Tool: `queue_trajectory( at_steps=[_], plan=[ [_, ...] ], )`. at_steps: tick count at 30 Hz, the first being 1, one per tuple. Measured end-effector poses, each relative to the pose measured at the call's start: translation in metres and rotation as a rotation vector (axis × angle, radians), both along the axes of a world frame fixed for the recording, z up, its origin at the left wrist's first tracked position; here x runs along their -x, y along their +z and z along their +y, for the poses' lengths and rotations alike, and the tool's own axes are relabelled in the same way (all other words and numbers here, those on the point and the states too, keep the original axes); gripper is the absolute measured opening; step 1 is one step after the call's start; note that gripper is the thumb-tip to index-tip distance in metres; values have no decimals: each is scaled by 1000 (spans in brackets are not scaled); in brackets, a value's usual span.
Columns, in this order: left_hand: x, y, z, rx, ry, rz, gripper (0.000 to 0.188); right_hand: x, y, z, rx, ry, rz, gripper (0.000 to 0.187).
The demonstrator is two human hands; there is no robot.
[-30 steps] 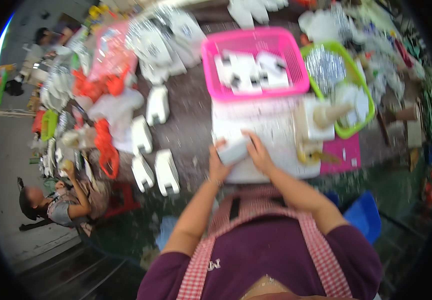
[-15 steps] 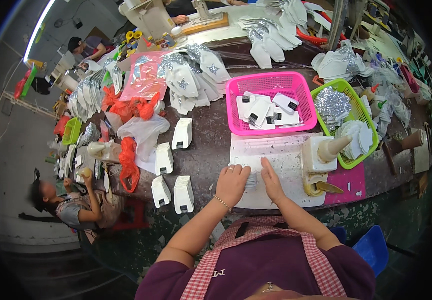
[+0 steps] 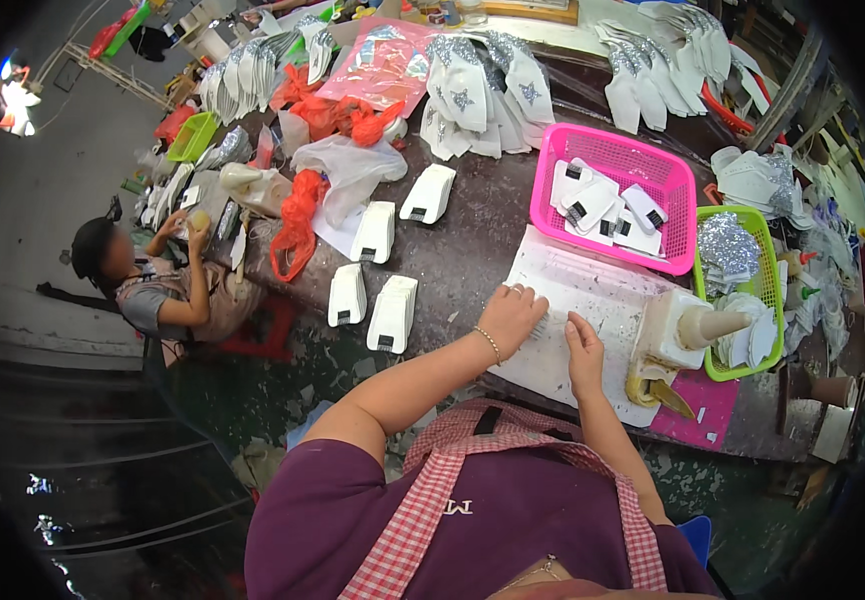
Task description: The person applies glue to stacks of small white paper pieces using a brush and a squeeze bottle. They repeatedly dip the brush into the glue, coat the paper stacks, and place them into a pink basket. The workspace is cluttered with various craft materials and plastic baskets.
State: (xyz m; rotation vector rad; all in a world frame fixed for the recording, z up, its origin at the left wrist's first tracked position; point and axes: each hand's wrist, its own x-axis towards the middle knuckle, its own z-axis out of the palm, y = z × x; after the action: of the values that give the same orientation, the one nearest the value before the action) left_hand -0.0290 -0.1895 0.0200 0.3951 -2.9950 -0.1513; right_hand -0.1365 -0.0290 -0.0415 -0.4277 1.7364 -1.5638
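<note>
My left hand (image 3: 515, 316) is closed, its fingers curled down over the white work board (image 3: 603, 275). A small greyish patch shows beside its fingertips, too hidden to name; it may be the edge of a stack of small pieces. Across from it my right hand (image 3: 585, 352) holds its fingers stretched and nearly upright, its palm facing the left hand, with nothing seen in its grasp. To its right stands a white glue-stained container (image 3: 665, 328) with a cone-shaped spout, a yellowish flat blade (image 3: 671, 399) at its foot.
A pink basket (image 3: 688, 255) holds white pieces with black labels. Beyond the glue container is a green basket (image 3: 775, 290) with silver glittery and white pieces. Several white stacks (image 3: 393, 312) stand left, near red bags (image 3: 296, 235). A co-worker (image 3: 178, 285) sits at far left.
The view has swung, so the table appears shifted and tilted. My hands stay over the board, and the grey stack between them is now mostly hidden by the left hand.
</note>
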Motion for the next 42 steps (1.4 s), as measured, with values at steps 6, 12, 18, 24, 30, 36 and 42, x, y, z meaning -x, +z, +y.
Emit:
queue_trajectory(
  at_steps=[6, 12, 18, 24, 30, 36, 42],
  plan=[
    [-18, 43, -23, -1082, 420, 354, 59, 17, 56, -5, 96, -16, 98, 40],
    [-50, 72, -25, -1556, 605, 649, 55, 55, 99, 21, 220, -125, -67, 35],
    [-72, 68, -18, -1623, 651, 628, 49, 43, 26, 67, 65, -135, 101, 42],
    [-78, 57, -14, -1619, 678, 634, 49, 2, -27, 68, -529, 399, 1021, 81],
    [-78, 61, -11, -1639, 709, 677, 54, -60, -22, 57, -164, 866, 997, 84],
    [-77, 56, -4, -1642, 740, 682, 51, -54, -17, 59, 107, 956, 1015, 73],
    [-82, 52, -4, -1664, 788, 700, 52, -41, -24, 66, -511, 357, 1015, 84]
  ],
)
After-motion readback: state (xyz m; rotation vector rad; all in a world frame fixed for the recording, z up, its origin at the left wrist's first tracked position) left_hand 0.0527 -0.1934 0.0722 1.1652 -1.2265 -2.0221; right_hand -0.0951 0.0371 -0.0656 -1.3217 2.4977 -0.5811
